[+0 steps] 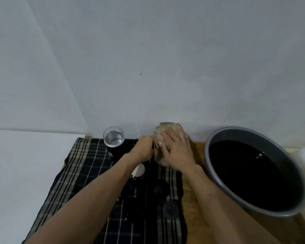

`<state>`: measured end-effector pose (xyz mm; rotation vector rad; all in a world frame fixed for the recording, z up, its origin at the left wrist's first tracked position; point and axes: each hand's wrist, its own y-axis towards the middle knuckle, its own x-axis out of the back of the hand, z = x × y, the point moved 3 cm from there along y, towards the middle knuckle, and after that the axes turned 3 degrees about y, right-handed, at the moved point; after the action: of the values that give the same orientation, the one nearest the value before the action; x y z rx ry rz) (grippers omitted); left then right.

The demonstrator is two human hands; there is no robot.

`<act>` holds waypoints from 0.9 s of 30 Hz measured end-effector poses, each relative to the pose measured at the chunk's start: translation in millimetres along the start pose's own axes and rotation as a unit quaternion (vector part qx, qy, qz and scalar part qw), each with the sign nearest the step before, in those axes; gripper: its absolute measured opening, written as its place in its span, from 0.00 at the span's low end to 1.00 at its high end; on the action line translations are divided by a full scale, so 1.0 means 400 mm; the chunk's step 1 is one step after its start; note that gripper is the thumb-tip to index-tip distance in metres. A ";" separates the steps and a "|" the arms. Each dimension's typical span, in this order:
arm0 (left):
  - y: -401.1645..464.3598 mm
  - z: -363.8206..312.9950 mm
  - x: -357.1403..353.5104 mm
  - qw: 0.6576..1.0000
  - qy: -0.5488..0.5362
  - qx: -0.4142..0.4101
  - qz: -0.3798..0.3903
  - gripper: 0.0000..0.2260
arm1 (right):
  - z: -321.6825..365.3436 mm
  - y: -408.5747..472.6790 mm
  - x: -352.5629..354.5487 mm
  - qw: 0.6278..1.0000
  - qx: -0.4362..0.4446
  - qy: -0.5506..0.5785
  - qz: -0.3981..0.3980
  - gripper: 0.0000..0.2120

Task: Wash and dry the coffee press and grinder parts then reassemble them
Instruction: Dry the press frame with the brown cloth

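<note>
My right hand (174, 148) lies flat, fingers straight, on a tan cloth (161, 136) near the desk's back edge. My left hand (144, 147) grips something under it; I cannot tell what.

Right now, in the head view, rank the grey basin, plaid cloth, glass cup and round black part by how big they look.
1. plaid cloth
2. grey basin
3. glass cup
4. round black part
The last two look close; nearness may mislead.

A glass cup (114, 136) stands on the cloth (81, 175), left of the basin (217, 136).
</note>
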<state>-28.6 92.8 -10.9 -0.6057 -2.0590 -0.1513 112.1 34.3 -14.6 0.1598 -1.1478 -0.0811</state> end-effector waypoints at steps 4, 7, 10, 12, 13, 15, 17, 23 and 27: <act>0.007 0.018 0.016 1.000 0.002 0.013 0.010 0.06 | -0.015 -0.014 -0.073 0.974 0.117 -0.017 -0.194 0.22; 0.020 0.006 0.026 1.000 -0.003 0.007 0.023 0.09 | -0.059 0.001 -0.076 0.946 0.158 -0.020 -0.281 0.20; 0.032 0.000 0.020 0.999 -0.021 0.007 0.036 0.14 | -0.072 -0.006 -0.083 0.938 0.161 0.002 -0.307 0.19; 0.035 0.003 0.018 0.997 -0.067 0.028 0.035 0.12 | -0.065 -0.004 -0.082 0.936 0.150 0.034 -0.316 0.17; 0.032 0.004 0.014 0.993 -0.107 0.042 0.031 0.12 | -0.061 -0.004 -0.081 0.934 0.144 0.062 -0.320 0.15; 0.034 0.004 -0.003 0.981 -0.183 0.061 0.012 0.10 | -0.053 -0.006 -0.057 0.925 0.120 0.133 -0.336 0.11; 0.042 -0.008 -0.017 0.966 -0.254 0.056 -0.012 0.08 | -0.056 -0.003 -0.029 0.914 0.066 0.208 -0.342 0.09; 0.029 -0.067 0.005 0.958 -0.267 0.020 -0.101 0.07 | -0.061 -0.021 -0.005 0.798 -0.094 0.477 -0.357 0.05; -0.025 -0.067 0.064 0.932 -0.327 0.014 -0.155 0.06 | -0.062 -0.084 0.093 0.675 -0.173 0.584 -0.416 0.12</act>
<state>-23.8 84.1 26.1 -0.3260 -2.7971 -0.1110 150.5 -2.1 3.2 0.3205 0.3337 -0.8824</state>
